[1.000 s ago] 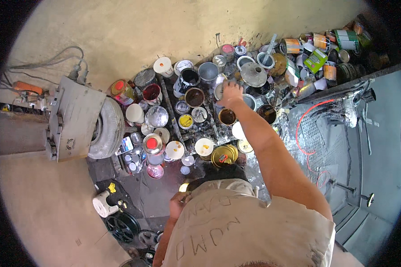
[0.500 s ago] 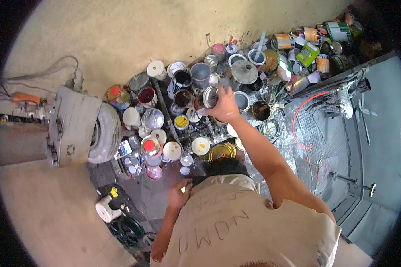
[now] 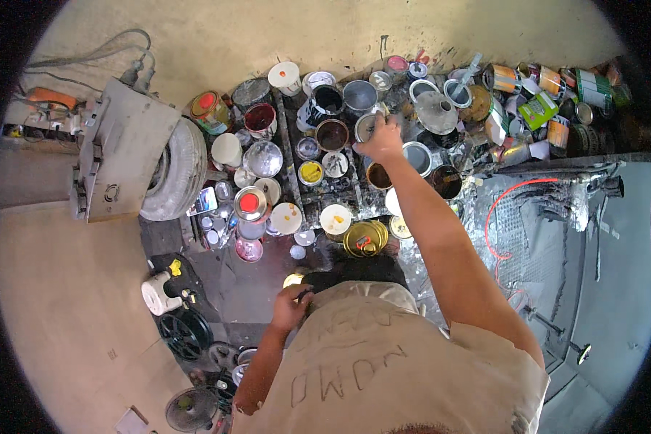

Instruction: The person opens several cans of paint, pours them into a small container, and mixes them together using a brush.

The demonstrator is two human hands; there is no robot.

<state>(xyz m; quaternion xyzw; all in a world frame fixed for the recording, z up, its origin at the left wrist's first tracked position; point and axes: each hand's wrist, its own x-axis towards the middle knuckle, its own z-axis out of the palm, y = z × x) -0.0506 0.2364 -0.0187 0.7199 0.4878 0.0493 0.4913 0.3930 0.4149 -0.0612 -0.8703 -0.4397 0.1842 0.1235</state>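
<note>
I see my right hand [image 3: 380, 139] stretched out over the crowd of paint cans, fingers curled around a small open silver can [image 3: 367, 126] at its rim — it sits in the middle of the pile, just right of an open can of dark brown paint [image 3: 332, 134] and below a grey bucket [image 3: 359, 95]. My left hand [image 3: 289, 307] is pulled in close to my chest, closed over a small round yellowish lid [image 3: 294, 279]; whether it really pinches it I cannot tell. The cans are too many and too crowded for an exact count — several dozen at least. Of the ones I can single out: one white-lidded can with a red dot [image 3: 284, 75] at the top, one can with a red lid [image 3: 250, 202], one open yellow one [image 3: 310, 173], one gold lid [image 3: 364, 239] near my body, one silver dome-shaped lid [image 3: 263, 158]. At upper right a row of about four cans lying on their sides wears orange-banded labels [image 3: 503, 78], with one green packet [image 3: 537, 110] among them. At left stand one tyre [image 3: 175, 172] against one grey metal box [image 3: 119, 148]; lower left, one white jug [image 3: 158, 294] and one small fan [image 3: 185, 409].
</note>
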